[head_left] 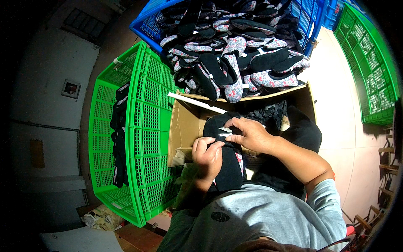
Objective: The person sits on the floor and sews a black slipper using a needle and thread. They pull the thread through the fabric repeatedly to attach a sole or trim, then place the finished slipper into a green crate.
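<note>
Small silver thread snips (226, 131) are in my right hand (252, 135), pinched between thumb and fingers with their two blades apart. The blades point left over a black slipper (230, 168), which lies across my lap and the near side of a cardboard box. Part of its floral lining shows near my wrist. My left hand (207, 158) is closed, its thumb and forefinger pinching the slipper's edge just below the blades. Whatever thread or tag lies between those fingertips is too small to make out.
A blue crate (311, 27) heaped with black and floral slippers (235, 69) stands ahead, behind the cardboard box (180, 126). On the left is a green crate (136, 168) holding dark slippers (120, 138). A white strip (197, 103) crosses the box. Another green crate (369, 67) is far right.
</note>
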Motion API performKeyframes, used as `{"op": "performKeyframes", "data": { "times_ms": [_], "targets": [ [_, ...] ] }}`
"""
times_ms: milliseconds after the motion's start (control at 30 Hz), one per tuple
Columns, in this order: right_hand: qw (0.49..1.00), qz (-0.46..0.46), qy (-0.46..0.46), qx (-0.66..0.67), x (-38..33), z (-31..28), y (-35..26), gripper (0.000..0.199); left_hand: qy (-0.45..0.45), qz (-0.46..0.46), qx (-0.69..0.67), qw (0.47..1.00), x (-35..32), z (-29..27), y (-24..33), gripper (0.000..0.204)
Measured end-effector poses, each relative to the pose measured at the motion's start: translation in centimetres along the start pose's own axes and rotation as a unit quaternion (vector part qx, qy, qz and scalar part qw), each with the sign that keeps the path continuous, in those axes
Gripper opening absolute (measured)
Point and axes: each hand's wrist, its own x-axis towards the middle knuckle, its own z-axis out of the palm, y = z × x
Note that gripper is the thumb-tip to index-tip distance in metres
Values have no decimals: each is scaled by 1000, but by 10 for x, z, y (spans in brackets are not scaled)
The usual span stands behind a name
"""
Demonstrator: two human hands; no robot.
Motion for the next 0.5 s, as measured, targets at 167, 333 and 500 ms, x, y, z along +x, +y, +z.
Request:
{"op": "performKeyframes", "data": {
  "times_ms": [167,333,500],
  "targets": [
    [997,30,15,75,2,11,12,37,-4,4,-4,1000,1,-1,1,26],
    [994,12,41,102,3,18,20,37,-6,4,-4,1000,-1,0,-1,25],
    [999,44,-2,32,0,3,4,39,-15,1,-2,1000,0,-3,1,25]
  ]
}}
